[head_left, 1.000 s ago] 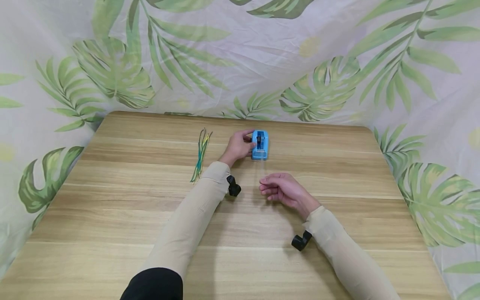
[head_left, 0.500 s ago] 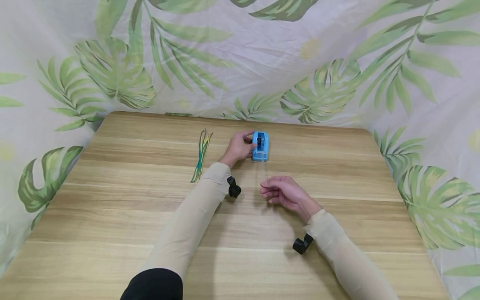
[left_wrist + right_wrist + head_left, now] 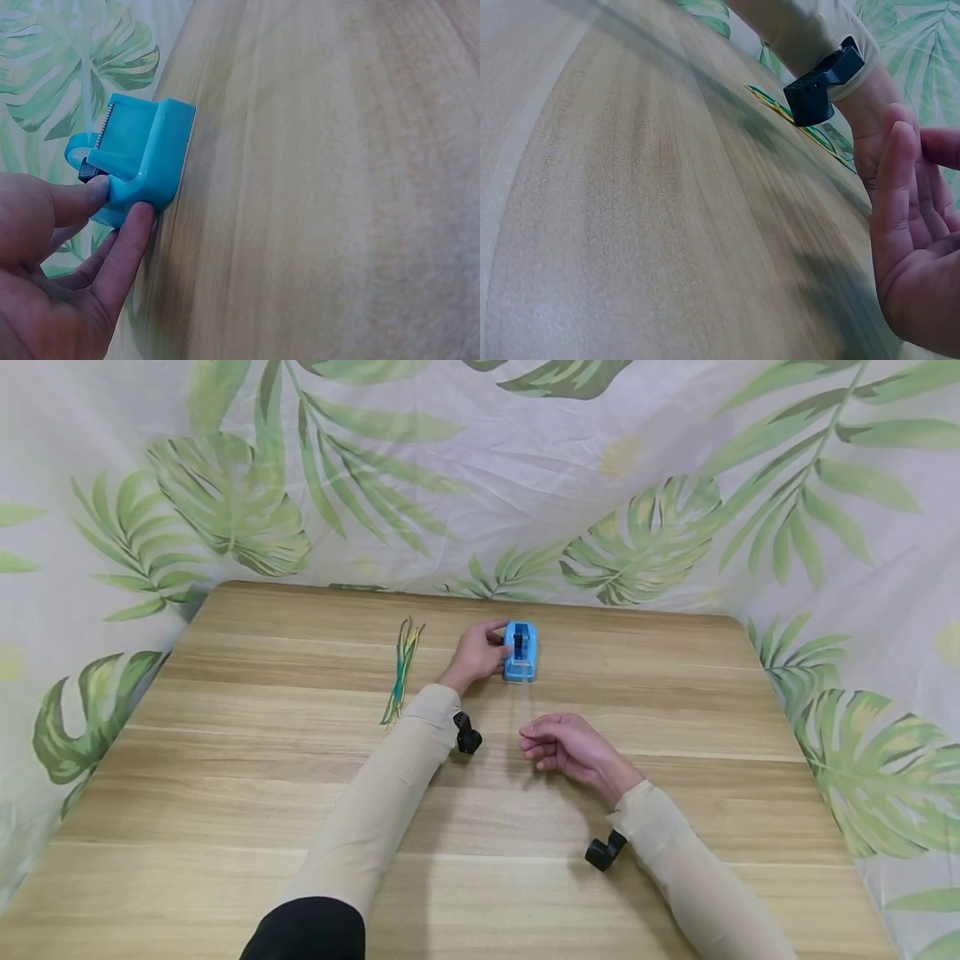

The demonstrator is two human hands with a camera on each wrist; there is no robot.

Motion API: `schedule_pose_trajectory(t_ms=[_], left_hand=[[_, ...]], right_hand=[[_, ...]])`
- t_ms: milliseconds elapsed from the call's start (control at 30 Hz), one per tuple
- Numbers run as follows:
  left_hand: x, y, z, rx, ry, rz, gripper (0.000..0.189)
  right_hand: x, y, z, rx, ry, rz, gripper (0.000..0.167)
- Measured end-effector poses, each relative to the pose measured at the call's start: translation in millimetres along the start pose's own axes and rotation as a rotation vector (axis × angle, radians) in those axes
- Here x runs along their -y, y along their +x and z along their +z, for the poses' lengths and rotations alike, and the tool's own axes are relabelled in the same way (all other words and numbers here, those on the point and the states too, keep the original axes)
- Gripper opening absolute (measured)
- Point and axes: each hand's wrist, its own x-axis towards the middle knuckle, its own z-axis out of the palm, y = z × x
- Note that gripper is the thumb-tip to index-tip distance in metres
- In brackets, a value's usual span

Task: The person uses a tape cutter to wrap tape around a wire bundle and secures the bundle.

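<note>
A blue tape dispenser (image 3: 528, 670) stands near the back of the table. My left hand (image 3: 476, 657) grips its left side, with the thumb and fingers plainly against the casing in the left wrist view. From its front edge a clear strip of tape (image 3: 527, 697) runs toward me. My right hand (image 3: 572, 745) pinches the strip's free end between thumb and index finger, held above the tabletop. The left wrist view also shows the toothed cutter (image 3: 105, 124) and a blue roll (image 3: 75, 151) in the dispenser.
Left of my left hand lies a bundle of green and yellow twist ties (image 3: 402, 672). The wooden table (image 3: 225, 760) ends at a leaf-patterned cloth (image 3: 510, 485) behind and at both sides. Black wrist cameras sit on both sleeves.
My right hand has drawn slightly toward me, and the tape strip shows a little longer. The left hand and the tape dispenser have stayed in place.
</note>
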Motion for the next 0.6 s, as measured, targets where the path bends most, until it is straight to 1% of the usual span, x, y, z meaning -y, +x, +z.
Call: schedule_pose_trajectory(t_ms=[167,433,600], left_hand=[[-0.6,0.0,0.1,0.000,0.000,-0.013,0.054],[-1.0,-0.7,0.4,0.000,0.007,-0.017,0.054],[-0.9,-0.6,0.4,-0.001,-0.004,-0.018,0.054]], right_hand=[[-0.1,-1.3,0.5,0.003,-0.007,-0.006,0.013],[-2.9,-1.6,-0.9,0.020,-0.003,-0.007,0.016],[-4.0,-1.9,-1.5,0.026,-0.005,-0.005,0.015]])
